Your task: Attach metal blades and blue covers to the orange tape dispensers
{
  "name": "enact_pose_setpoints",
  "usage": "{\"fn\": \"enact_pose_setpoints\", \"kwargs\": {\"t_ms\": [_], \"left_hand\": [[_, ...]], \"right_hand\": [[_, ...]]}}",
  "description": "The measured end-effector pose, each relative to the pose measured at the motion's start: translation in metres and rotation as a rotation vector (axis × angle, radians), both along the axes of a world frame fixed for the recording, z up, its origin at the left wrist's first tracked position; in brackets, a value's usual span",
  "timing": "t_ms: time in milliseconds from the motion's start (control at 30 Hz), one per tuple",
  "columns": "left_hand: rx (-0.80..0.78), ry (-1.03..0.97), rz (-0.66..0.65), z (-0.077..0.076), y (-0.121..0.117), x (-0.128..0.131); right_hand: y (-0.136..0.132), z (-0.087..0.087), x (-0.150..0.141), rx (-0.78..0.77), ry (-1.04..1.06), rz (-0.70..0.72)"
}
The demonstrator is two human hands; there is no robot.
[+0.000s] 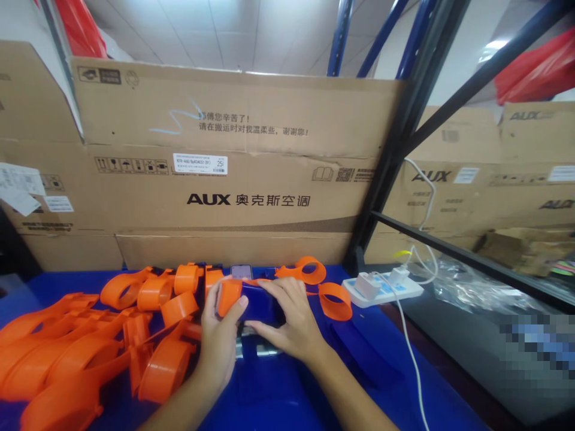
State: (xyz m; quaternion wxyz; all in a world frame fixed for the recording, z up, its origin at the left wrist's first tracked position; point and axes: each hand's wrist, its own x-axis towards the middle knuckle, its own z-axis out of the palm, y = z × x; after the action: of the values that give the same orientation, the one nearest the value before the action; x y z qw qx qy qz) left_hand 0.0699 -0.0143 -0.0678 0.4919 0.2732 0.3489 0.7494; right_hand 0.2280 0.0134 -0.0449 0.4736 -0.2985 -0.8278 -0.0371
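Note:
My left hand (220,326) is closed round an orange ring-shaped plastic part (229,299), its thumb reaching to the edge of a dark blue piece (260,304). My right hand (290,317) grips that blue piece from the other side, fingers over the top and thumb below. The orange part and the blue piece touch; how they join is hidden by my fingers. Below them a shiny metal piece (265,347) lies on the blue table surface (269,395). Just behind my hands is a small phone-like device (241,272).
Several orange ringed parts (76,353) crowd the left of the table. Two more orange rings (335,301) lie to the right, near a white power strip (381,290) with cables. A large cardboard box (251,173) walls the back; a dark metal rack post (395,131) stands right.

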Motion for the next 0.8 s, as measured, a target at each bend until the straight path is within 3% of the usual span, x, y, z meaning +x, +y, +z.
{"fn": "enact_pose_setpoints", "kwargs": {"t_ms": [600,700,800], "left_hand": [[0.066,0.051,-0.041,-0.012,0.002,-0.003],[0.142,0.090,-0.106,-0.015,0.001,-0.004],[0.228,0.188,-0.157,-0.013,-0.001,-0.004]], "right_hand": [[-0.004,0.001,0.000,-0.039,0.068,-0.001],[-0.005,0.002,0.002,-0.111,0.168,-0.002],[0.000,0.003,0.004,-0.281,0.378,0.046]]}}
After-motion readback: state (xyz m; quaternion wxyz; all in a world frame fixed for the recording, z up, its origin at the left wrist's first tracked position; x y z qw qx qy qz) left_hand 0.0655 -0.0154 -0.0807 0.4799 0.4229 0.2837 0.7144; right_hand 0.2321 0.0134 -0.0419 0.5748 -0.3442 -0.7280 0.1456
